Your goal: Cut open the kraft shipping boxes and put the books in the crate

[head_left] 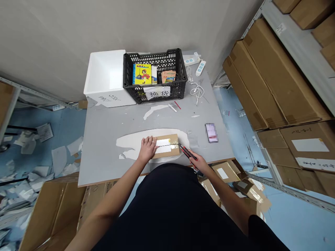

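A small cardboard box with a white label and clear tape lies flat on a torn white paper sheet. My left hand is on the box's left end, fingers curled over the top, holding it against the table. A black and red box cutter is gripped in my right hand, just off the box's right end. Its blade tip meets the taped edge there. A dark line runs along the middle of the box top; I cannot tell whether it is a cut or a seam.
Behind the box stand a black plastic crate with books and a white foam bin. To the right lie a phone, a white cable and power strips. Cartons fill the right shelf; an open carton stands lower left.
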`<state>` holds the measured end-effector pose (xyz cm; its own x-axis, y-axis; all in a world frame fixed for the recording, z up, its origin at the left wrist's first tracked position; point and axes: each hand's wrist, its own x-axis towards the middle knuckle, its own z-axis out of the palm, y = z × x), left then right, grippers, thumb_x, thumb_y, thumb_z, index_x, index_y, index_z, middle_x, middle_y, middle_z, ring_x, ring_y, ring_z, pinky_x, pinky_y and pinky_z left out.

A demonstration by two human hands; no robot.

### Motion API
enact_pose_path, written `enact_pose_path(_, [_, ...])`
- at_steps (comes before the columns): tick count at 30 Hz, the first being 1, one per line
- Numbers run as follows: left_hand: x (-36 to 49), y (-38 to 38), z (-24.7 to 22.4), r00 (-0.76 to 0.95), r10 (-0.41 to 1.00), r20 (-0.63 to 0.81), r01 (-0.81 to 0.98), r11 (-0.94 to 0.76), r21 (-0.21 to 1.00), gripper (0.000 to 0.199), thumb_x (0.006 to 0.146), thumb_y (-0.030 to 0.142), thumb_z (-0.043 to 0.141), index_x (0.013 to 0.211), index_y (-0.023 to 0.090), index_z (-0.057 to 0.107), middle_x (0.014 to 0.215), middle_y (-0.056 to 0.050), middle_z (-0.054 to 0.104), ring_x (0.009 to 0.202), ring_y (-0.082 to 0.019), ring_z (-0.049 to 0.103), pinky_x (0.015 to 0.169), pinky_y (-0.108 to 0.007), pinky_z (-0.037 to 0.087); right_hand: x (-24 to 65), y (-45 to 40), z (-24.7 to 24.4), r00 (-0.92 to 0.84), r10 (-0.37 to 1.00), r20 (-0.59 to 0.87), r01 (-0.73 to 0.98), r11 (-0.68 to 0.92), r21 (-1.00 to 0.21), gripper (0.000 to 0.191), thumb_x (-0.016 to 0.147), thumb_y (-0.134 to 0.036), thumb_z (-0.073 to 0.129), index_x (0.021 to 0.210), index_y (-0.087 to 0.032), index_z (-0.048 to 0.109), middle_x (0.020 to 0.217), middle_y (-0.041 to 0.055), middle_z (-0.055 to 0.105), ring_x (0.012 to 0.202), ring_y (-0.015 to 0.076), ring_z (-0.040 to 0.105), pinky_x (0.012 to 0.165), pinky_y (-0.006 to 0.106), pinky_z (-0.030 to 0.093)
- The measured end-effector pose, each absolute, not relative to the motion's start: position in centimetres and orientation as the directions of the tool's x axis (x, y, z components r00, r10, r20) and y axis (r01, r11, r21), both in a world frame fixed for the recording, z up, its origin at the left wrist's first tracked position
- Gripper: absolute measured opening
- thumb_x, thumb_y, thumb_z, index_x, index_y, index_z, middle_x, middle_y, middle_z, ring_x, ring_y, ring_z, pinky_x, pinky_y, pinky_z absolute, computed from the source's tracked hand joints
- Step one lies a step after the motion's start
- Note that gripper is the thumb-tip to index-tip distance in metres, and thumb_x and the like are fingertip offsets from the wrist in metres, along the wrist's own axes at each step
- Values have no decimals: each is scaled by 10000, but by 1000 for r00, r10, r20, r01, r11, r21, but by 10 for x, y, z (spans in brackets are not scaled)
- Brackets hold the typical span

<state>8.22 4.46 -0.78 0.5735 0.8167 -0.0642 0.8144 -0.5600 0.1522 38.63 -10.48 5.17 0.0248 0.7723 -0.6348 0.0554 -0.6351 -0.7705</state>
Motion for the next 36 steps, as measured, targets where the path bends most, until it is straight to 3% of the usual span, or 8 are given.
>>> enact_pose_path(10, [80,46,-9,585,809,-63,804,-568,174,522,960,382,358,1425,151,413,1475,-198,400,1394,-347,292,1124,-582,175,396,-108,36,46,791,-610,-5,-611,-792,631,853,-376,527,1456,-243,400,706,-36,575,402,53,421,348,170,332])
enact_pose_path(21, [80,46,-9,580,811,-68,810,-566,155,518,962,395,345,1421,167,418,1467,-185,414,1387,-347,303,1125,-584,173,398,-99,23,44,808,-587,109,-588,-802,589,835,-326,544,1416,-267,472,671,-48,544,420,52,380,408,180,376])
enact_pose_path(28, [81,46,-9,576,815,-66,810,-559,178,524,961,392,357,1419,144,420,1468,-197,406,1391,-350,290,1128,-585,166,411,-96,18,-29,810,-586,139,-577,-805,589,849,-318,521,1433,-284,445,654,-56,513,406,52,359,400,184,344])
enact_pose_path(36, [80,46,-11,585,809,-51,802,-569,183,523,960,395,370,1418,148,420,1469,-196,405,1387,-350,294,1127,-583,165,407,-98,12,10,821,-570,122,-567,-815,580,847,-343,533,1417,-257,472,667,-50,532,419,49,350,409,181,344])
